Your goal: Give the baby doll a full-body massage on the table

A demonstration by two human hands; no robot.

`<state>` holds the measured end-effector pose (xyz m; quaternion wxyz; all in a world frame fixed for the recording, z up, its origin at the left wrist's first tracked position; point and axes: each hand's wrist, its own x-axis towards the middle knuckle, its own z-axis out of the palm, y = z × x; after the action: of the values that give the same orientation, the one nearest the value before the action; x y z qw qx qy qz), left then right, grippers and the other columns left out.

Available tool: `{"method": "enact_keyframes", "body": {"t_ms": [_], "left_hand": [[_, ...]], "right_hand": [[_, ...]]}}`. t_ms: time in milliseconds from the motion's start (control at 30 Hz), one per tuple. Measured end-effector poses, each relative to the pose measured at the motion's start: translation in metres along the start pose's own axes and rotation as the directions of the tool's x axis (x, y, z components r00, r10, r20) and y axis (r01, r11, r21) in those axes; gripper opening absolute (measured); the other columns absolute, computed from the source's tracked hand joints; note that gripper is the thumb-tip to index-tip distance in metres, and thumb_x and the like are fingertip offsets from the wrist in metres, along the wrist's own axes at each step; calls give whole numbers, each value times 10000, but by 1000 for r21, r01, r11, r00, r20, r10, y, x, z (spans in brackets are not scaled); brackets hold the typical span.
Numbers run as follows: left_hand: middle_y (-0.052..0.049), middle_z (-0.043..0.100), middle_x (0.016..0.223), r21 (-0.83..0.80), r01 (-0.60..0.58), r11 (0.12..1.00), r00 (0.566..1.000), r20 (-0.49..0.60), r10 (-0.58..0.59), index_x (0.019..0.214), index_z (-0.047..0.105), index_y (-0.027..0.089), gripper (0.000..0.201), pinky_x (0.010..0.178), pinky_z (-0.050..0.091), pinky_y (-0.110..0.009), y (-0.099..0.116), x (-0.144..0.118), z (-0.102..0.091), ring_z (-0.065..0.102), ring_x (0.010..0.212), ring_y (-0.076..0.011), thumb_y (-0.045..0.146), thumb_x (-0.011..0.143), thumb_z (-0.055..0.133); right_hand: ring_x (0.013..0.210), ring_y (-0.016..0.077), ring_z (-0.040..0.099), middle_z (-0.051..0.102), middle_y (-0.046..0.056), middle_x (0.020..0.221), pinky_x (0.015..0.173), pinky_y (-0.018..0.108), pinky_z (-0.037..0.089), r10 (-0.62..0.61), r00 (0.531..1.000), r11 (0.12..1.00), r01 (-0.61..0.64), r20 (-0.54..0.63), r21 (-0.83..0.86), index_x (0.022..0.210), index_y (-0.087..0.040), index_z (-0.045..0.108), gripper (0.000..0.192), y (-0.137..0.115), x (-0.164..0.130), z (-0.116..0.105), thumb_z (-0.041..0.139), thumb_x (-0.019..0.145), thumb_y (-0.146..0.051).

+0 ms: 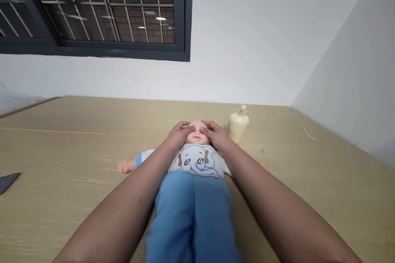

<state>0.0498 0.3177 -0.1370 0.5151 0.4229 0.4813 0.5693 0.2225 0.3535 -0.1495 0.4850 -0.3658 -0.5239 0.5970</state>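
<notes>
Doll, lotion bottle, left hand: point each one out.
doll [196, 160], head view, on the elephant print of its shirt.
lotion bottle [237, 127], head view, on its cream body.
left hand [178, 134], head view, on its back.

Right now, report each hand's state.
Left hand: open, fingers resting on the doll's head.
Right hand: open, fingers resting on the doll's head.

Pretty plain room tbh. Light wood-grain table [77, 152] runs right up to a white back wall [262, 41], with another white wall [361, 82] angling in on the right. Dark-framed window [98, 12] up top left has metal bars, a brick wall shows behind it, and ceiling light reflections sit in the glass.
</notes>
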Motion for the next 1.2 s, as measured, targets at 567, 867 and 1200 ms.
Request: {"method": "enact_keyframes", "body": {"t_ms": [567,867,1200], "left_hand": [[-93,751,983,-53,-26,998,998,55,29,1093,713,161,557,850,543,-373,3,0,3,705,888,-256,343,598,889],[-101,758,981,-79,-26,997,995,91,33,1136,699,157,575,826,556,-376,9,-9,2,710,878,-260,339,617,868],[-149,730,1137,-167,-5,986,992,120,26,1135,677,172,463,883,564,-430,1,-5,-1,706,1002,-300,336,707,740]], "right_hand": [[1064,244,630,693,40,1106,958,381,503,-39,999,999,39,-7,-16,1160,-246,671,588,-1,-1,1,867,620,-374],[1038,232,656,690,38,1116,933,378,533,-18,1000,999,17,16,30,1143,-257,661,527,-9,-7,8,835,654,-346],[1031,263,677,678,71,1260,871,424,564,58,994,991,-68,91,111,1265,-266,650,631,-9,-7,-3,778,647,-254]]}}
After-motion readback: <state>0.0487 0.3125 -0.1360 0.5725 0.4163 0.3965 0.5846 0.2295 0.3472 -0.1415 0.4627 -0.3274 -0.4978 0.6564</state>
